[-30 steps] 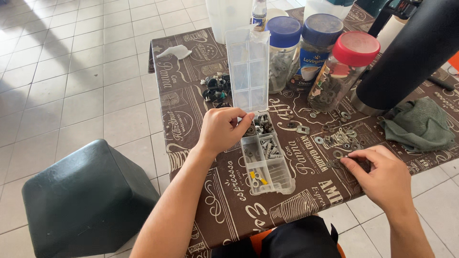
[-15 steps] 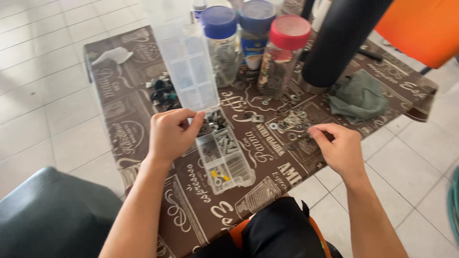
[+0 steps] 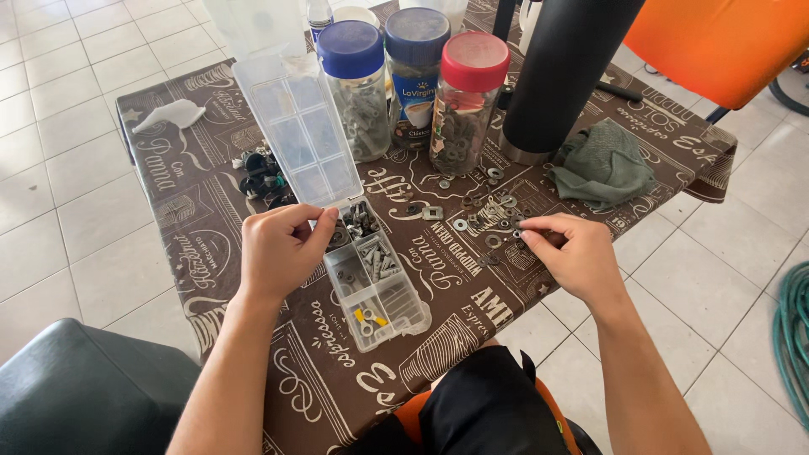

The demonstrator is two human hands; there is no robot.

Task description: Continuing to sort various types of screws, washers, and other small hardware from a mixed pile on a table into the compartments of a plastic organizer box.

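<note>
A clear plastic organizer box [image 3: 375, 291] lies on the brown patterned tablecloth [image 3: 211, 261], its lid [image 3: 299, 135] standing open. Screws, nuts and a few yellow pieces fill its compartments. My left hand [image 3: 278, 248] rests against the box's left rim, thumb and fingers at the far compartments. My right hand [image 3: 569, 253] sits to the right, fingertips pinched among a scatter of loose metal washers [image 3: 489, 215]. Whether a washer is between the fingers cannot be told.
Three jars of hardware stand at the back: two blue-lidded [image 3: 358, 88] [image 3: 415, 72], one red-lidded [image 3: 468, 101]. A black cylinder [image 3: 565, 72], a green rag [image 3: 602, 164], dark parts [image 3: 261, 177], an orange chair [image 3: 716, 46], a dark stool [image 3: 76, 396] and a hose [image 3: 792, 337] surround.
My right hand has moved up from the near table edge to the loose washers. My left hand stays at the box. The camera has drifted left and closer.
</note>
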